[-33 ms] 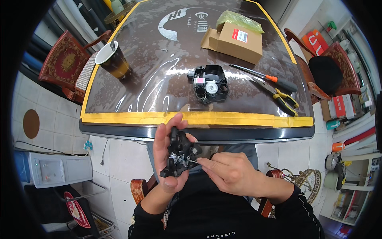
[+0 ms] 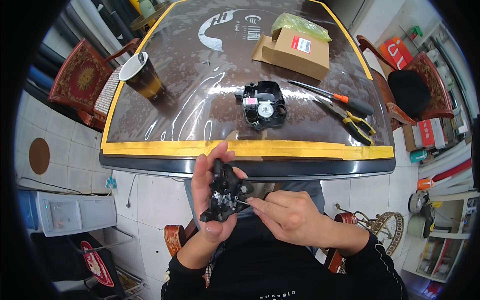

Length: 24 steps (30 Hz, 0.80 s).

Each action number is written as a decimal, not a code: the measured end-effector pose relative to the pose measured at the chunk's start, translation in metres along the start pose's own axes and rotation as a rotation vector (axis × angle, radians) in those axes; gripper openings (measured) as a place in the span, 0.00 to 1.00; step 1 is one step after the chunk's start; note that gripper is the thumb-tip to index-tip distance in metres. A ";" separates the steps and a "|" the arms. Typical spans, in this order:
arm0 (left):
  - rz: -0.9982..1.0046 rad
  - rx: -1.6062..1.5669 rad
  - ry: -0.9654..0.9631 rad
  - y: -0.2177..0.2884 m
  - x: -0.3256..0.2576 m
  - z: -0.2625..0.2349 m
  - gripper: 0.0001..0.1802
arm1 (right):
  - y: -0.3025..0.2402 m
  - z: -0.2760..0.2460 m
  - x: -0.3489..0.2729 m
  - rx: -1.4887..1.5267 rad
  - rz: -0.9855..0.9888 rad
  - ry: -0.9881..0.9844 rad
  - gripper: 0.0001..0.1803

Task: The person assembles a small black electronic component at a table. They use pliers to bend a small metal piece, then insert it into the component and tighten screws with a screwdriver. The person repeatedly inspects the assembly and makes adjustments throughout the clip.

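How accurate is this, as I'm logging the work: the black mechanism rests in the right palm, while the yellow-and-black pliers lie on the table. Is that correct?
Not quite. The head view shows the black mechanism resting in the left hand, not the right hand; the yellow-and-black pliers do lie on the table.

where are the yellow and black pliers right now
In the head view, the pliers lie on the right side of the table, between the screwdriver and the yellow tape along the near edge.
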<state>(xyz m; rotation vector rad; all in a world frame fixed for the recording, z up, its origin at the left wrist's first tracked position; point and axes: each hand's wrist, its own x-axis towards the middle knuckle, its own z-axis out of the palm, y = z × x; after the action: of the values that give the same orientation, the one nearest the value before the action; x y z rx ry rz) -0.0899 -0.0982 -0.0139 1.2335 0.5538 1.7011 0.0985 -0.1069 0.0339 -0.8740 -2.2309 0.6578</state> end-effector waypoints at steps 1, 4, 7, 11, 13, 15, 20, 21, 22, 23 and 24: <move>0.000 0.000 0.009 0.000 0.000 0.000 0.65 | 0.001 0.002 0.000 -0.007 -0.014 0.031 0.20; -0.013 -0.034 0.041 0.000 -0.001 0.003 0.65 | 0.003 0.006 -0.002 -0.029 -0.038 0.079 0.20; -0.013 -0.039 0.063 0.000 -0.002 0.005 0.65 | 0.003 0.013 -0.006 -0.012 -0.038 0.132 0.21; 0.049 -0.022 0.077 -0.004 0.000 0.005 0.63 | 0.001 0.027 -0.010 0.041 -0.001 0.200 0.22; 0.069 0.003 0.116 -0.005 0.000 0.007 0.62 | 0.001 0.033 -0.012 0.072 0.014 0.240 0.23; 0.071 0.034 0.166 -0.006 -0.001 0.010 0.61 | 0.002 0.036 -0.013 0.055 -0.002 0.248 0.23; 0.066 0.064 0.218 -0.003 -0.001 0.014 0.61 | 0.001 0.039 -0.014 0.148 0.045 0.254 0.21; 0.055 0.066 0.209 -0.003 -0.001 0.014 0.61 | 0.000 0.038 -0.015 0.208 0.079 0.242 0.21; 0.040 0.058 0.208 -0.002 -0.001 0.014 0.60 | 0.000 0.037 -0.015 0.270 0.113 0.228 0.21; 0.019 0.041 0.217 -0.002 -0.001 0.014 0.60 | -0.001 0.036 -0.015 0.296 0.134 0.208 0.20; 0.013 0.055 0.206 -0.001 0.000 0.013 0.59 | -0.001 0.034 -0.015 0.322 0.156 0.188 0.20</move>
<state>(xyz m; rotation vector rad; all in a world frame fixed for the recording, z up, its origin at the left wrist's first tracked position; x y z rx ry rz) -0.0775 -0.1001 -0.0097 1.1084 0.7206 1.8470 0.0820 -0.1258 0.0060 -0.9078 -1.8391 0.9365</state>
